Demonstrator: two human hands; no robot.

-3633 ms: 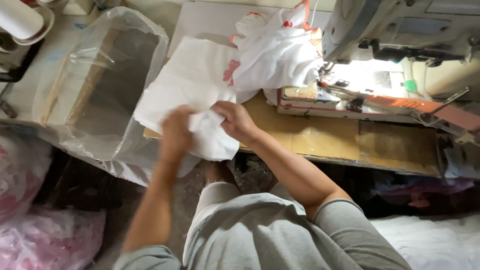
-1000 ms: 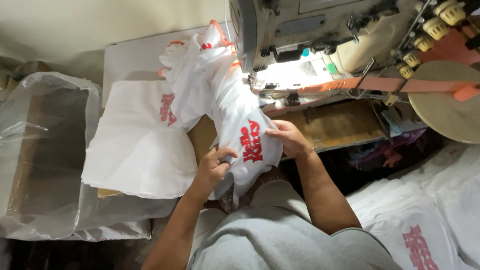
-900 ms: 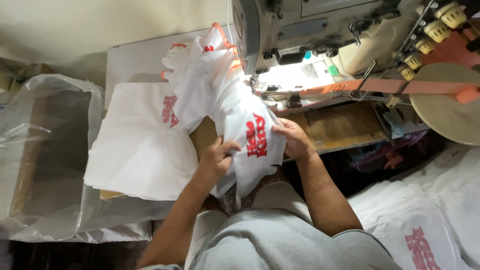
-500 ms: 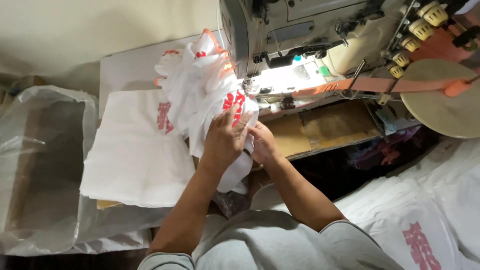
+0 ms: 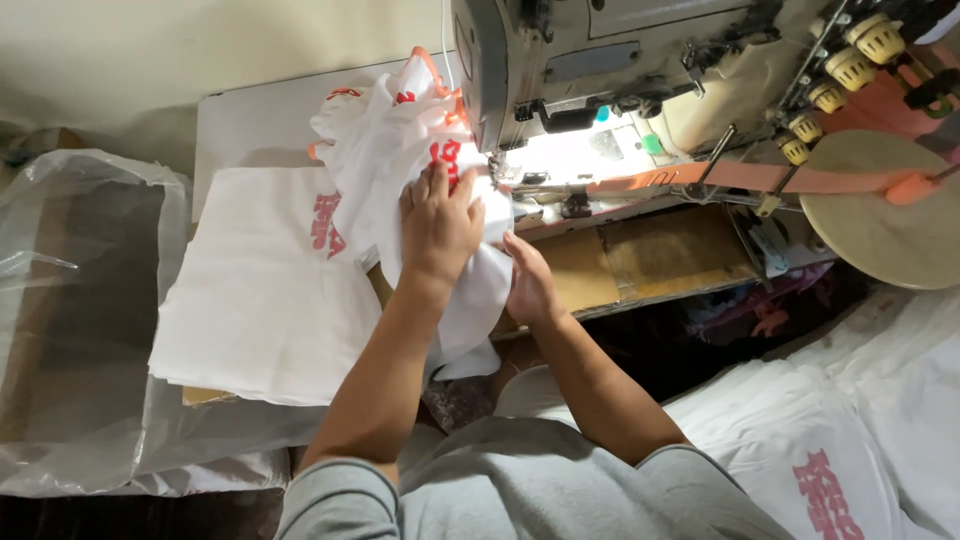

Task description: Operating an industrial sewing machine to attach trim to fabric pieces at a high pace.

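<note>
At the sewing machine's lit needle plate, a white cloth bag with red print [image 5: 470, 290] is held.
It is pressed flat under the left hand [image 5: 440, 225]'s spread fingers and pinched at its edge by the right hand [image 5: 527, 285].

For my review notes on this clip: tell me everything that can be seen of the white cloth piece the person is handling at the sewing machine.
The white cloth piece looks like thin, soft fabric with red printed marks and orange trim at its top edge. It lies bunched and crumpled on the machine table, its upper part against the lit needle area of the sewing machine, its lower end hanging off the table's front edge. The left hand presses flat on top of it; the right hand grips its right side. It overlaps a flat stack of white fabric.
</note>
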